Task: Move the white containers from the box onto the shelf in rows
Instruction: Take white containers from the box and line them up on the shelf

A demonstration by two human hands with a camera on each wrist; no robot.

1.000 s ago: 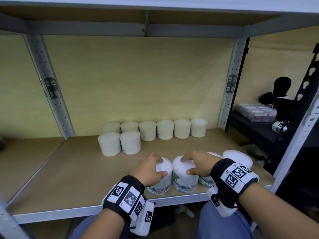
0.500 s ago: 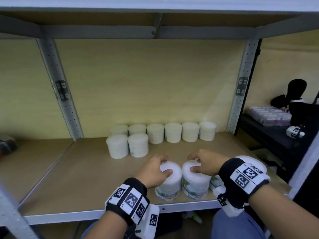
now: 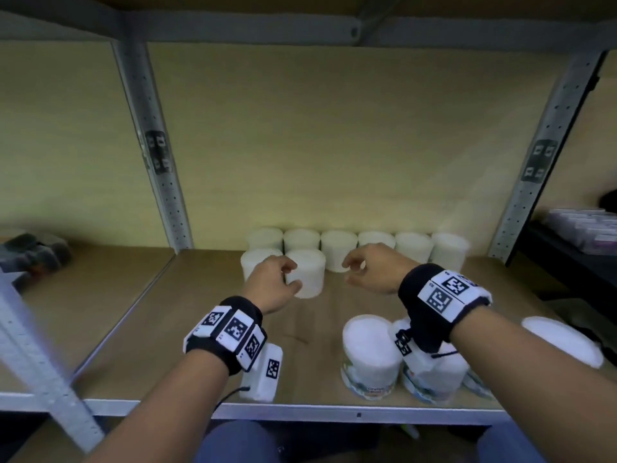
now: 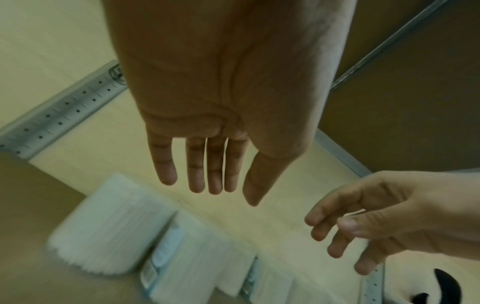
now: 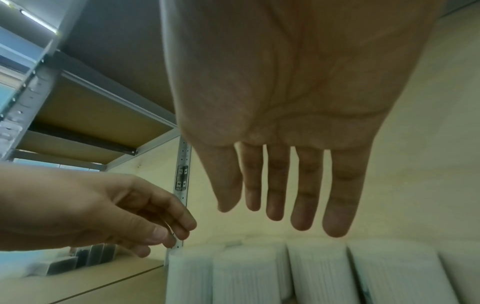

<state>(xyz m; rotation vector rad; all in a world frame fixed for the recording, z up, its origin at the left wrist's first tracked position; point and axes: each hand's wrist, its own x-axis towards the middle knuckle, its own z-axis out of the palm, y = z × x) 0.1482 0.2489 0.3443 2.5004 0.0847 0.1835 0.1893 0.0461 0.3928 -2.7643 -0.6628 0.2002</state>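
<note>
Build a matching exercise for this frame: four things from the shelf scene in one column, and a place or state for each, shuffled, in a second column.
Column 1
1. back row of containers
2. two-container second row
3. labelled containers
4. left hand

Column 2
A. at the shelf's front edge, under the right forearm
B. lined up against the back wall, six across
C. raised above the shelf, fingers relaxed, holding nothing
D. just in front of the back row's left end

Pairs: 1-B, 2-D, 3-A, 4-C
</note>
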